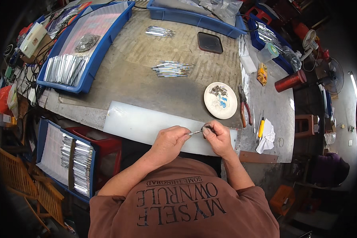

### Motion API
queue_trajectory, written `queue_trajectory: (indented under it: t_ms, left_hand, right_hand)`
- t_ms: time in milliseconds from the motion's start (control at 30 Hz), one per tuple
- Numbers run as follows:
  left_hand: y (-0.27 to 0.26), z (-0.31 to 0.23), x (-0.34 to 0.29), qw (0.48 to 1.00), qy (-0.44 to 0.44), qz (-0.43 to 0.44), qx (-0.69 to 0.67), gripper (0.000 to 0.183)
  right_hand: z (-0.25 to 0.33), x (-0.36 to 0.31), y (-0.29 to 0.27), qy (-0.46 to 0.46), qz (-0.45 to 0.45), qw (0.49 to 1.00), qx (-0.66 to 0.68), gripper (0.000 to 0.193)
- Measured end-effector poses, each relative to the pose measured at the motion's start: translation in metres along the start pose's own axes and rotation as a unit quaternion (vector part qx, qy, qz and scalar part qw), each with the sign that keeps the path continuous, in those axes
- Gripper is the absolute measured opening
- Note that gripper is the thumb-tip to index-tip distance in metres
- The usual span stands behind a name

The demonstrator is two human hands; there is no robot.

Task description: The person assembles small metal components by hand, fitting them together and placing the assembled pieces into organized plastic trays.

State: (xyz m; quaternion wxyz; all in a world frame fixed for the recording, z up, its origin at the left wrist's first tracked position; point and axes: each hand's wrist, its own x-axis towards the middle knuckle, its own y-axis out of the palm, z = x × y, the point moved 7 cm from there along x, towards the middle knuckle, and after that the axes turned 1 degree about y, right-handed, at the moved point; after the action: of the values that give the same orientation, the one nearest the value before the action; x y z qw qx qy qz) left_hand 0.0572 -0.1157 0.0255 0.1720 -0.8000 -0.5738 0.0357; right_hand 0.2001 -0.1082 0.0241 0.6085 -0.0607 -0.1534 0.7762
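Over a pale board (139,123) at the table's near edge, my two hands come together on a thin silvery metal rod (195,133). My left hand (170,142) pinches one end between thumb and fingers. My right hand (217,137) is closed at the other end, where something dark shows at the fingertips. The fingers hide most of the rod. Beyond my right hand stands a white plate (210,104) with small metal bits and blue pieces. Farther off lie two bundles of slim silvery rods, a nearer one (172,69) and a farther one (160,31).
Right of the plate lie red-handled pliers (245,108), a yellow-handled tool (261,127) and a white cloth (266,137). Blue trays (92,79) of metal strips flank the left, one lower (92,170). A dark square dish (210,43) and a red cylinder (290,81) sit farther away.
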Motion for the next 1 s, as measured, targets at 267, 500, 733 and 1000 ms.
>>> queue_trajectory:
  t_ms: [267,500,733,1000]
  left_hand:
    - [0.001,-0.001,-0.001,1.0,-0.001,0.004,-0.002,0.009]
    - [0.002,0.0,-0.002,1.0,0.011,0.003,0.018,0.011]
    - [0.002,0.0,0.0,1.0,0.002,0.007,0.013,0.011]
    - [0.001,0.001,-0.002,1.0,-0.018,0.003,-0.016,0.01]
  right_hand:
    - [0.006,0.0,-0.001,-0.019,-0.018,0.997,-0.072,0.013]
    - [0.01,0.001,-0.001,-0.039,-0.022,0.995,-0.091,0.012]
    - [0.006,0.0,-0.001,-0.028,-0.025,0.996,-0.087,0.012]
    - [0.015,0.002,0.001,-0.055,0.002,0.993,-0.102,0.011]
